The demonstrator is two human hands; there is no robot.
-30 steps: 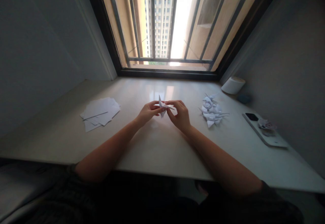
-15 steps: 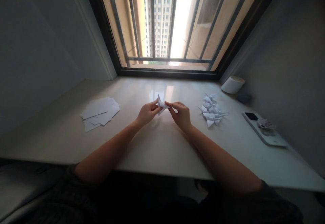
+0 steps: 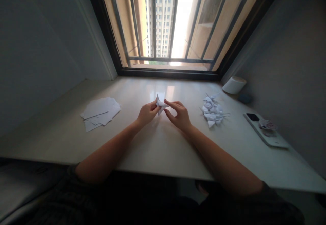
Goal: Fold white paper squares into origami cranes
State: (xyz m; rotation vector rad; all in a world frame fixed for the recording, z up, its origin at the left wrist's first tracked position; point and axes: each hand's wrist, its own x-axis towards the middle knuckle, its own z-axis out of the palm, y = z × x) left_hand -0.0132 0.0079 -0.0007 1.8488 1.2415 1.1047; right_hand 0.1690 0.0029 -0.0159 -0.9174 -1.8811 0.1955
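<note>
While both hands meet over the middle of the tabletop [image 3: 158,146], the small folded paper piece [image 3: 159,104] sits between them, lifted just clear of the surface, with one pointed flap sticking up toward the window [image 3: 173,24]. The left hand [image 3: 147,114] has its fingers [image 3: 154,106] pressed together on the left side of the piece, thumb against forefinger. The right hand [image 3: 180,117] reaches in from the right, and its fingers [image 3: 170,104] pinch the near tip; the exact contact under the paper is too small to tell. The work in hand looks like shaping a narrow point on a white origami figure. It would go best, I judge, with the left pinch close to the crease line so the body cannot twist, and with the right fingertips working the tip in short strokes rather than one hard pull. Thin paper this tightly layered will likely tear or kink if bent against its earlier creases. Resting both wrists on the tabletop would probably steady the fold, and tilting the piece toward the window light would show the edges better. To the left, well apart, lies a fanned stack of loose sheets [image 3: 100,113]; to the right is a heap of folded paper figures [image 3: 213,111], with a phone [image 3: 266,135] farther right.
</note>
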